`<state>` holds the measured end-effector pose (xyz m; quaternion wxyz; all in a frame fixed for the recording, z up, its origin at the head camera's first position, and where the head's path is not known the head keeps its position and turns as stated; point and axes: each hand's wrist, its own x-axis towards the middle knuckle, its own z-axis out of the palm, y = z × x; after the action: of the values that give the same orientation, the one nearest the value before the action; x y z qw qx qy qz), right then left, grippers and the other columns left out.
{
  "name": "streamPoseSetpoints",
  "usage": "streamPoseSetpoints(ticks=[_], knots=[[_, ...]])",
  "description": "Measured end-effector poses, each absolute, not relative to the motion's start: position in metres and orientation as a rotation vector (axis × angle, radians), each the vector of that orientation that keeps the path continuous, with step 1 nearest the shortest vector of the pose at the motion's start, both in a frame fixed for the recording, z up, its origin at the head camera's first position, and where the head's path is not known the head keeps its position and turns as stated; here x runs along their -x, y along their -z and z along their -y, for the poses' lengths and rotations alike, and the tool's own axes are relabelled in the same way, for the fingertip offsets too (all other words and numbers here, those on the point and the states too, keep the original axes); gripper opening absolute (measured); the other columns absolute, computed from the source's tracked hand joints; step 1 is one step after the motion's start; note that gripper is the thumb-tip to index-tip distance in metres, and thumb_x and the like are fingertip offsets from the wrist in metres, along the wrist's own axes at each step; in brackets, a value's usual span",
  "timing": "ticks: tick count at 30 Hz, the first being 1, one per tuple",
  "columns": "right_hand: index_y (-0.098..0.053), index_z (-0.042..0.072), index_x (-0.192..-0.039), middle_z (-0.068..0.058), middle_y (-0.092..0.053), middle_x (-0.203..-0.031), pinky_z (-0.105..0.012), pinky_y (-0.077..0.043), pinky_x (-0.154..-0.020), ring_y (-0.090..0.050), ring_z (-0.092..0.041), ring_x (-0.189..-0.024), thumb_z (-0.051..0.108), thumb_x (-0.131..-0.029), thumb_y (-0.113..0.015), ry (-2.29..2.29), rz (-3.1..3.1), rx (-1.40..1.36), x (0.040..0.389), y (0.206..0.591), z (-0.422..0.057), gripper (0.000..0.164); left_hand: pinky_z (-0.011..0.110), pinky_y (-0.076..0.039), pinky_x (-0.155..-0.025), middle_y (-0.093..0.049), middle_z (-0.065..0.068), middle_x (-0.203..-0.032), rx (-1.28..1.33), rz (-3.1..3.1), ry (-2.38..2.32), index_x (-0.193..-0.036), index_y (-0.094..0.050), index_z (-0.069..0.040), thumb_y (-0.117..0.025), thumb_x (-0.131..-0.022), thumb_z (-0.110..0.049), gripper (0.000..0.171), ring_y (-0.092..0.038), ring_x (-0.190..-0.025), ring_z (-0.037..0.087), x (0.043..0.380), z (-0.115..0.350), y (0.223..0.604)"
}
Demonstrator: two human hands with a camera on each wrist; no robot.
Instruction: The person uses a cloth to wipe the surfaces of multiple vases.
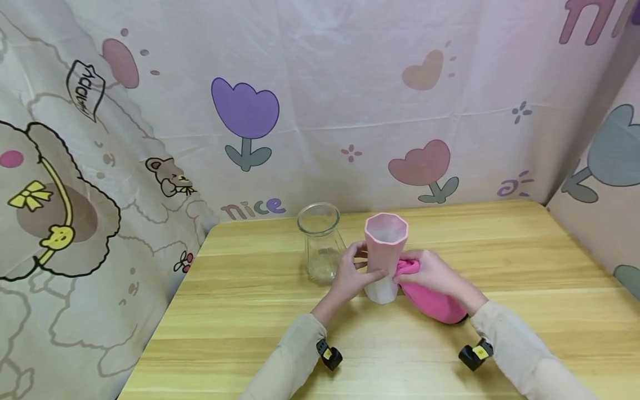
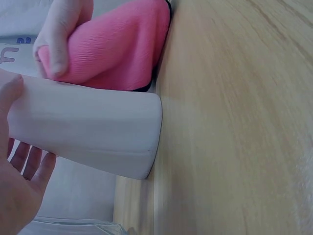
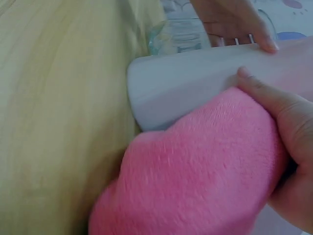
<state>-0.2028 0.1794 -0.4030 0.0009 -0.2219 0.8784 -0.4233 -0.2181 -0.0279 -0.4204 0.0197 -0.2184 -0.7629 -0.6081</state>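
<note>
A tall faceted vase point(image 1: 384, 253), pink at the rim and fading to white at the base, stands upright on the wooden table. My left hand point(image 1: 351, 273) grips it from the left, thumb across the front and fingers round the far side. In my right hand point(image 1: 431, 272) is a bright pink cloth point(image 1: 435, 300), held bunched against the vase's right side. The cloth's lower part hangs down to the tabletop and has a dark edge. The right wrist view shows the right thumb by the vase wall, above the fluffy cloth point(image 3: 195, 166).
A clear glass vase point(image 1: 320, 244) with a wide rim stands just left of my left hand. Behind the table point(image 1: 240, 311) hangs a printed fabric backdrop point(image 1: 320, 100), with another cloth wall at the left. Small black wrist cameras point(image 1: 329, 355) sit below both forearms.
</note>
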Motion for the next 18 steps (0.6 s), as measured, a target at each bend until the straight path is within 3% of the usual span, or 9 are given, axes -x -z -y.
streamPoseSetpoints(ticks=[5, 9, 15, 18], knots=[[-0.067, 0.010, -0.097, 0.004, -0.067, -0.086, -0.027, -0.051, -0.070, -0.060, -0.007, -0.076, 0.024, -0.071, -0.076, 1.096, -2.832, 0.772, 0.202, 0.412, -0.175, 0.031, 0.027, -0.049, -0.085, -0.054, 0.007, -0.114, 0.654, 2.382, 1.900, -0.121, -0.048, -0.006, -0.079, -0.069, -0.013, 0.061, -0.053, -0.101, 0.020, 0.213, 0.029, 0.413], [-0.066, 0.006, -0.101, 0.001, -0.068, -0.089, -0.028, -0.052, -0.072, -0.061, -0.009, -0.079, 0.026, -0.070, -0.077, 1.063, -2.830, 0.741, 0.200, 0.414, -0.177, 0.038, 0.031, -0.050, -0.085, -0.054, 0.011, -0.114, 0.683, 2.362, 1.898, -0.120, -0.048, -0.002, -0.078, -0.069, -0.008, 0.059, -0.053, -0.101, 0.024, 0.204, 0.029, 0.401], [-0.060, -0.001, -0.115, -0.012, -0.066, -0.104, -0.039, -0.051, -0.083, -0.062, -0.023, -0.096, 0.029, -0.075, -0.073, 1.320, -2.836, 0.546, 0.196, 0.397, -0.199, 0.052, 0.027, -0.050, -0.084, -0.054, 0.007, -0.113, 0.694, 2.381, 1.837, -0.122, -0.047, -0.005, -0.078, -0.070, -0.014, 0.060, -0.053, -0.099, 0.019, 0.210, 0.027, 0.411], [-0.058, 0.002, -0.120, -0.012, -0.063, -0.112, -0.038, -0.049, -0.087, -0.057, -0.026, -0.105, 0.034, -0.077, -0.071, 1.433, -2.863, 0.394, 0.193, 0.387, -0.209, 0.055, 0.029, -0.050, -0.082, -0.054, 0.004, -0.112, 0.670, 2.402, 1.721, -0.121, -0.048, -0.008, -0.079, -0.069, -0.022, 0.063, -0.052, -0.098, 0.017, 0.210, 0.026, 0.415]])
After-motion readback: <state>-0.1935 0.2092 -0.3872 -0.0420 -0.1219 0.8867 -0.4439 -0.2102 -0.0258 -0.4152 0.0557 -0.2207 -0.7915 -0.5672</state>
